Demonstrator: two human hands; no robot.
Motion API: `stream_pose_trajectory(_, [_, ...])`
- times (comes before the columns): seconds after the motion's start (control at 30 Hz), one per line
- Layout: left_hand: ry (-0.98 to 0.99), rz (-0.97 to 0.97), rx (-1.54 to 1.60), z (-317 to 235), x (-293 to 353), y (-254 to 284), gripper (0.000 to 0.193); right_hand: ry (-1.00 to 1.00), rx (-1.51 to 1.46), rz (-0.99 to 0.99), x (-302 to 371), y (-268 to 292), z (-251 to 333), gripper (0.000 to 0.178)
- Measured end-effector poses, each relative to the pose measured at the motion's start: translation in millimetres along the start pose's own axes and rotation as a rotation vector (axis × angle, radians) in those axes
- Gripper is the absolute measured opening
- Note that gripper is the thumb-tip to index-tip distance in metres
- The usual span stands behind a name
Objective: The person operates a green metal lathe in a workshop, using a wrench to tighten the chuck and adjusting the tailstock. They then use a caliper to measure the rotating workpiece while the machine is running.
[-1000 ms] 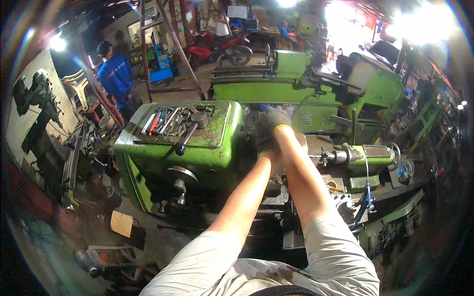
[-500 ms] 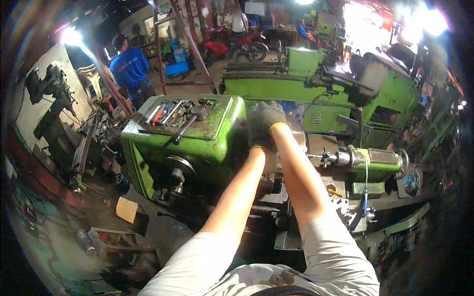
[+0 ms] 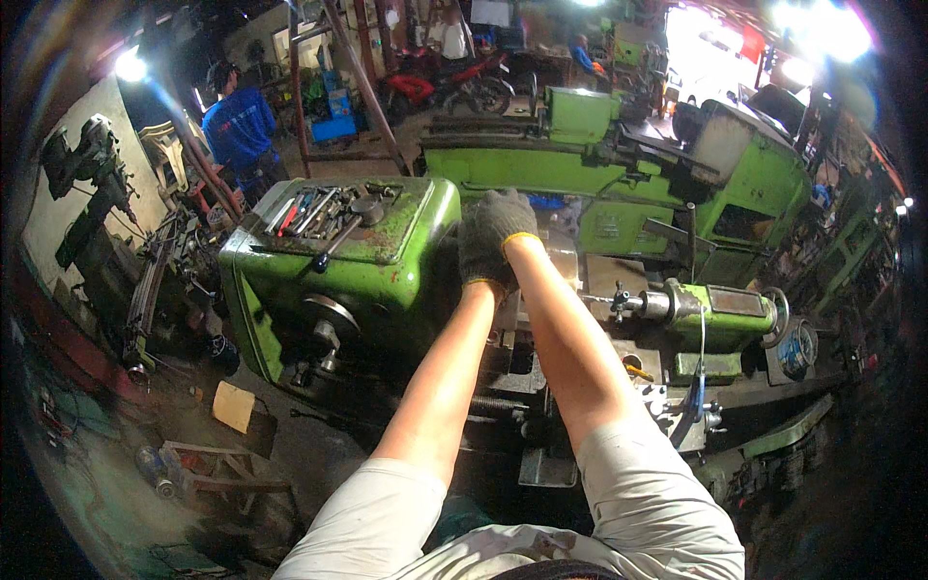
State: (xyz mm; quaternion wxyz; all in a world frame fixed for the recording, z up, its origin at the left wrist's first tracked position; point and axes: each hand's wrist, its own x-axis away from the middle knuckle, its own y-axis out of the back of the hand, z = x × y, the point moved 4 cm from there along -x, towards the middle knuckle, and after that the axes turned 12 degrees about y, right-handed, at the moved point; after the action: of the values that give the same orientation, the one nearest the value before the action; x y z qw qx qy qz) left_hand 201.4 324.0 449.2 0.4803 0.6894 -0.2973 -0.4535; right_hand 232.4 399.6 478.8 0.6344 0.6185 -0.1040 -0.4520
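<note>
Both my hands wear dark grey knit gloves with yellow cuffs and are close together at the spindle end of a green lathe's headstock point(image 3: 430, 227). My right hand point(image 3: 508, 215) is closed, knuckles up, and partly covers my left. My left hand point(image 3: 476, 257) sits just nearer and lower, curled in the same spot. Whatever they grip is hidden beneath the gloves. A shiny metal cylindrical piece point(image 3: 564, 259) shows just right of my right wrist. Further right, the tailstock point(image 3: 725, 311) carries a drill-chuck-like fitting point(image 3: 622, 302).
Loose tools point(image 3: 309, 211) and a black-knobbed lever point(image 3: 333, 249) lie on top of the headstock. A tool post with handles point(image 3: 677, 411) stands right of my forearm. Behind is another green lathe point(image 3: 522, 169). A person in a blue shirt point(image 3: 239, 126) stands back left, near a red motorcycle point(image 3: 445, 85).
The whole scene has shifted slightly left in the picture as my head turned a little. My hands stay together at the same place beside the headstock.
</note>
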Motion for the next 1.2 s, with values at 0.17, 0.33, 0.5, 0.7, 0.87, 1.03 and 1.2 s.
stream_pose_trajectory(0.17, [0.034, -0.100, 0.203, 4.6, 5.8, 14.8, 0.036, -0.020, -0.022, 0.035, 4.3, 11.6, 10.6, 0.032])
stream_pose_trajectory(0.33, [0.039, -0.056, 0.119, 2.8, 1.2, 6.9, 0.037, -0.033, -0.063, -0.016, -0.8, 3.7, 4.2, 0.032])
stream_pose_trajectory(0.5, [0.048, -0.012, 0.051, 1.0, -0.5, 3.1, 0.038, -0.016, -0.051, -0.022, -0.4, -1.6, 0.1, 0.031])
stream_pose_trajectory(0.7, [0.065, 0.035, -0.011, 4.1, -1.2, -1.4, 0.040, -0.012, -0.059, -0.022, 2.9, 0.0, 8.2, 0.030])
stream_pose_trajectory(0.87, [0.059, 0.081, -0.053, -2.1, -6.9, -5.9, 0.041, -0.023, -0.062, -0.154, 9.8, 6.4, 0.8, 0.029])
stream_pose_trajectory(1.03, [-0.029, -0.079, -0.075, 8.8, -20.1, -35.0, 0.046, 0.044, 0.080, -0.199, 22.7, 27.2, 7.3, 0.041])
stream_pose_trajectory(1.2, [-0.053, -0.044, 0.402, -6.1, -3.3, -9.2, 0.058, 0.112, 0.157, -0.426, 92.1, 92.6, -80.0, 0.043])
